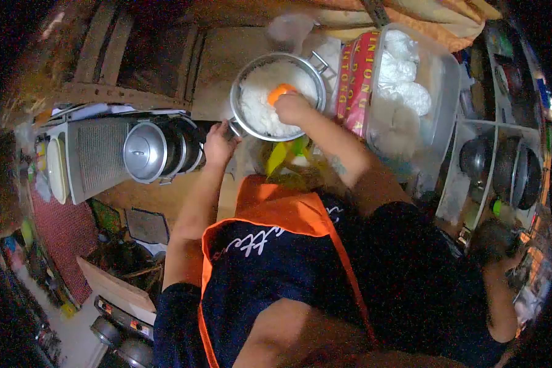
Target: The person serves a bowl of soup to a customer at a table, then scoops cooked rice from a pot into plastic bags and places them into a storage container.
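Observation:
A two-handled metal pot (pixel 235 98) with white rice (pixel 257 104) in it stands at the top middle of the head view. My left hand (pixel 221 145) is closed around the pot's near-left handle. Inside the pot, my right hand (pixel 294 108) grips a small orange scoop (pixel 280 93) against the rice. My fingers partly cover the scoop, so its full shape is hidden. Just below the pot are green and yellow leaves (pixel 279 158), close to my orange apron (pixel 282 208).
Right of the pot are a red printed sack (pixel 357 86) and a clear plastic tub (pixel 441 101) holding white bags (pixel 402 73). Lidded metal pots (pixel 146 152) stand at left. A shelf with dark pans (pixel 514 172) and another person's arm (pixel 502 300) are at right.

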{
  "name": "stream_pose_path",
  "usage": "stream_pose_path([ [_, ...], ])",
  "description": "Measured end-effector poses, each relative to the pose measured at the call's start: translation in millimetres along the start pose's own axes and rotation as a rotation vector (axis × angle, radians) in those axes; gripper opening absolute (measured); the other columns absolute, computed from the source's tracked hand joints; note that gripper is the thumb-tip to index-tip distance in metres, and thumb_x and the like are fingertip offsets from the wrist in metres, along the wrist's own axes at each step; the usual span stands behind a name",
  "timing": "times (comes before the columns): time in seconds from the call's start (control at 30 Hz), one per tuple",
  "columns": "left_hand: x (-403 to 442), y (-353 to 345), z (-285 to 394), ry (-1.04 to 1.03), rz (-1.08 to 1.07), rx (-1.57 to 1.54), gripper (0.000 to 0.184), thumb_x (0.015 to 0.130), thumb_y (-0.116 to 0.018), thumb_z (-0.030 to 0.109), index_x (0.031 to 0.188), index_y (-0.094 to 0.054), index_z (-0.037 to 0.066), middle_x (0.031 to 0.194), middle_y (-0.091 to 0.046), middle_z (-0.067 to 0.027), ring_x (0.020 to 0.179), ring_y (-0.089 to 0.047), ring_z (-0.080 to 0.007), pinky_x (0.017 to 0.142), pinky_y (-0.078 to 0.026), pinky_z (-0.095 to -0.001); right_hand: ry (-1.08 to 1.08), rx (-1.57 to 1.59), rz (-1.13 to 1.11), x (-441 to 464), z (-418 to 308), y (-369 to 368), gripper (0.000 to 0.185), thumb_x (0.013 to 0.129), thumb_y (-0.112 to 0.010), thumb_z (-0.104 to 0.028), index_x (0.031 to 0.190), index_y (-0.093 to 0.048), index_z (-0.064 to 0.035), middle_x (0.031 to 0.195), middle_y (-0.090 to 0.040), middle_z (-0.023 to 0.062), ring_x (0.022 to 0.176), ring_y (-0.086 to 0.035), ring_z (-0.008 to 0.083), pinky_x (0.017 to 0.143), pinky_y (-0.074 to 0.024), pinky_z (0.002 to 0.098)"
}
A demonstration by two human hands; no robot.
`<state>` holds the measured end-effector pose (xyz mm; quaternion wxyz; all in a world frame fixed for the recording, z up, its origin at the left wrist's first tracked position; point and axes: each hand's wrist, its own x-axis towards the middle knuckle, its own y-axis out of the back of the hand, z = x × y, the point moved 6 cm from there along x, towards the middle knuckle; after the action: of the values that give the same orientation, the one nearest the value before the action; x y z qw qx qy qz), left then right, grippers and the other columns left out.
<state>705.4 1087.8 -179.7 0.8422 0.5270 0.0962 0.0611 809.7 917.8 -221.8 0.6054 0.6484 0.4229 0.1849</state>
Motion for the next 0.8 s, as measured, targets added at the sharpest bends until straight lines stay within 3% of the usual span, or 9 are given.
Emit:
stream_pose_path([
  [0.1,12,10,9,-0.069,-0.024,0.094,0.057,0.063,-0.068,0.028,0.110,-0.048,0.003,0.109,-0.048,-0.0154,0.096,-0.049,-0.0304,0.078,-0.042,-0.0364,-0.141,-0.079,0.029,-9,7,21,0.020,0.066,-0.048,-0.015,0.076,-0.063,-0.0049,0.080,-0.062,0.0103,0.076,-0.059,0.0234,0.066,-0.0468,0.0354],
  [0.2,61,27,27,-0.061,-0.088,0.137,0.056,0.069,-0.058,0.039,0.110,-0.048,0.002,0.115,-0.044,-0.0177,0.103,-0.044,-0.0326,0.084,-0.039,-0.0377,-0.158,-0.041,-0.099,-16,19,-11,0.018,0.067,-0.048,-0.016,0.074,-0.061,-0.0052,0.079,-0.061,0.0098,0.075,-0.059,0.0246,0.060,-0.0473,0.0369],
  [0.33,151,48,91,-0.237,-0.054,0.132,0.054,0.070,-0.058,0.037,0.111,-0.048,0.005,0.118,-0.042,-0.0171,0.107,-0.042,-0.0313,0.086,-0.037,-0.0381,-0.105,-0.099,-0.031,-17,18,-8,0.019,0.066,-0.047,-0.012,0.081,-0.058,-0.0053,0.074,-0.059,0.0104,0.068,-0.059,0.0273,0.056,-0.0460,0.0391],
  [0.5,210,39,134,-0.377,0.181,0.031,0.049,0.070,-0.058,0.034,0.111,-0.049,0.009,0.113,-0.048,-0.0147,0.103,-0.047,-0.0292,0.082,-0.039,-0.0394,-0.249,0.286,0.088,-36,1,5,0.027,0.068,-0.048,-0.012,0.094,-0.049,-0.0089,0.098,-0.047,0.0167,0.077,-0.055,0.0322,0.062,-0.0462,0.0410],
  [0.53,217,42,143,-0.406,0.199,0.017,0.049,0.070,-0.059,0.034,0.111,-0.048,0.009,0.111,-0.050,-0.0146,0.101,-0.048,-0.0291,0.082,-0.039,-0.0396,-0.070,0.116,0.302,-44,-12,22,0.023,0.069,-0.048,-0.013,0.092,-0.050,-0.0082,0.101,-0.043,0.0171,0.084,-0.052,0.0332,0.064,-0.0457,0.0411],
  [0.6,223,40,146,-0.044,-0.272,0.044,0.048,0.068,-0.061,0.035,0.103,-0.051,0.004,0.102,-0.054,-0.0163,0.093,-0.053,-0.0299,0.078,-0.041,-0.0398,-0.106,0.179,0.371,-56,-16,29,0.021,0.070,-0.048,-0.013,0.090,-0.050,-0.0077,0.101,-0.043,0.0163,0.086,-0.051,0.0322,0.063,-0.0456,0.0399],
  [0.63,224,42,151,-0.062,-0.283,0.045,0.048,0.068,-0.061,0.035,0.103,-0.051,0.004,0.102,-0.054,-0.0163,0.093,-0.053,-0.0299,0.078,-0.041,-0.0398,-0.116,0.239,0.435,-62,-18,33,0.019,0.071,-0.048,-0.013,0.089,-0.051,-0.0072,0.101,-0.044,0.0155,0.087,-0.051,0.0312,0.063,-0.0455,0.0388],
  [0.77,275,65,153,-0.142,0.180,-0.399,0.031,0.071,-0.059,0.025,0.090,-0.053,0.001,0.090,-0.056,-0.0158,0.081,-0.055,-0.0287,0.071,-0.043,-0.0360,-0.238,0.502,0.491,-83,-6,6,0.014,0.075,-0.047,-0.013,0.086,-0.052,-0.0066,0.096,-0.049,0.0140,0.082,-0.053,0.0269,0.063,-0.0447,0.0357],
  [0.8,289,68,156,-0.236,0.251,-0.478,0.023,0.074,-0.057,0.020,0.086,-0.053,0.000,0.086,-0.056,-0.0148,0.077,-0.054,-0.0284,0.069,-0.043,-0.0350,-0.463,0.755,0.517,-92,5,9,0.013,0.077,-0.048,-0.014,0.086,-0.052,-0.0065,0.091,-0.052,0.0121,0.079,-0.054,0.0246,0.064,-0.0441,0.0341],
])
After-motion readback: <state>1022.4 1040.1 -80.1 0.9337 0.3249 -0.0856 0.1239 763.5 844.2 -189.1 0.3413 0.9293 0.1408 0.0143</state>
